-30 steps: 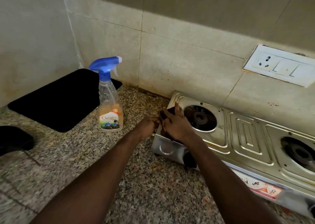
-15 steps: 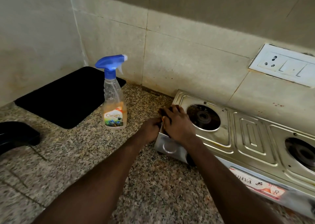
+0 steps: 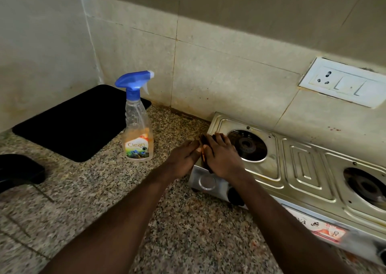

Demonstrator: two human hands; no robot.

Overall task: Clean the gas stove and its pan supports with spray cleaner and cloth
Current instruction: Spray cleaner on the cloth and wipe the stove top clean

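Note:
A steel two-burner gas stove (image 3: pixel 302 169) stands on the right of the granite counter, its burners bare with no pan supports on them. My right hand (image 3: pixel 222 158) lies on the stove's left end, its fingers bent over a dark brown cloth (image 3: pixel 205 140) of which only a strip shows. My left hand (image 3: pixel 183 159) is just off the stove's left side, its thumb against the cloth's edge. A spray bottle (image 3: pixel 137 131) with a blue trigger and a little orange liquid stands upright left of the hands, untouched.
A black mat (image 3: pixel 73 123) lies in the back left corner behind the bottle. A dark curved object (image 3: pixel 18 173) sits at the left edge. A white socket plate (image 3: pixel 344 83) is on the tiled wall above the stove. Speckled counter (image 3: pixel 188 232) extends in front.
My right hand's fingers, straight a second ago, have bent over the cloth. Both hands stay at the stove's left end. The bottle has not moved.

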